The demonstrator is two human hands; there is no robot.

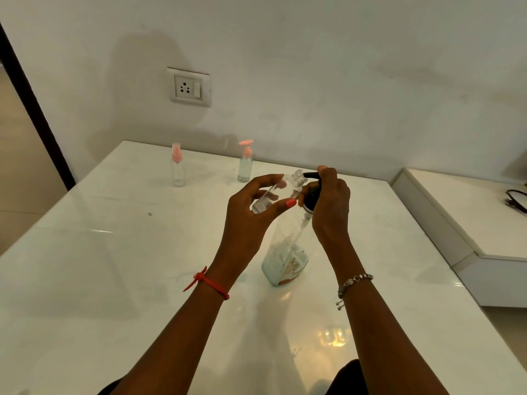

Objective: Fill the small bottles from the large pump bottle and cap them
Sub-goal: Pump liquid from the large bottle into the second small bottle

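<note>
A large clear pump bottle point(286, 253) stands mid-table, with a little pale liquid at its bottom and a black pump head. My right hand point(330, 203) grips that pump head from above. My left hand point(251, 206) holds a small clear uncapped bottle point(281, 192), tilted, its threaded neck at the black nozzle. Two small bottles stand at the table's far side: a spray bottle with a pink cap point(178, 165) that looks empty, and a pink-pump bottle point(245, 162) holding clear liquid.
The glossy white table point(114, 252) meets a white wall with a power socket point(188, 87). A lower white ledge point(470, 212) at the right carries a dark cable point(516, 201). A dark door frame edge stands at the far left.
</note>
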